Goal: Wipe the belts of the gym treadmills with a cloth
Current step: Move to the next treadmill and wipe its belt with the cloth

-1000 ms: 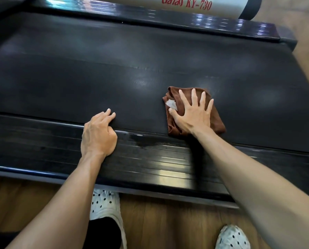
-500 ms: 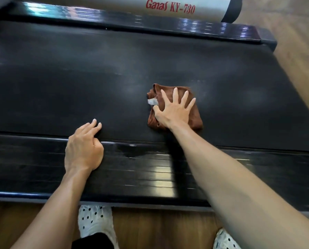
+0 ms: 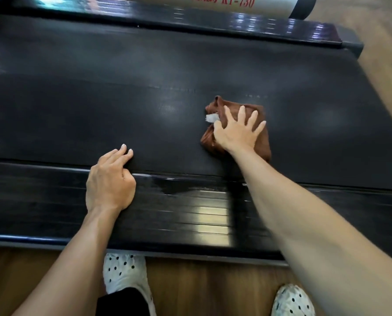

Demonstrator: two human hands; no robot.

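- the treadmill belt (image 3: 99, 99) filled most of the view: a wide, matte black band with a fine woven grain and soft patches of glare.
- a glossy, ribbed black side rail (image 3: 201, 208) ran along its near edge, showing a dark wet-looking patch and bright reflected bars.
- a second shiny rail (image 3: 258, 21) bordered the far edge, and behind it lay a white cylindrical frame tube (image 3: 247, 5) with red lettering ending in "ky-730".
- wood-grain floor (image 3: 201, 286) showed at the bottom and in the upper right corner.
- the brown cloth (image 3: 263, 142), a soft folded terry square with a small white tag (image 3: 211, 117) at its left, lay on the belt right of centre.
- the right hand (image 3: 238, 133) pressed flat on the cloth, fingers straight and fanned apart.
- the left hand (image 3: 111, 179) rested across the near belt edge and rail, fingers stretched flat onto the belt, holding nothing.
- two white shoes with black dots (image 3: 122, 272) stood on the floor.
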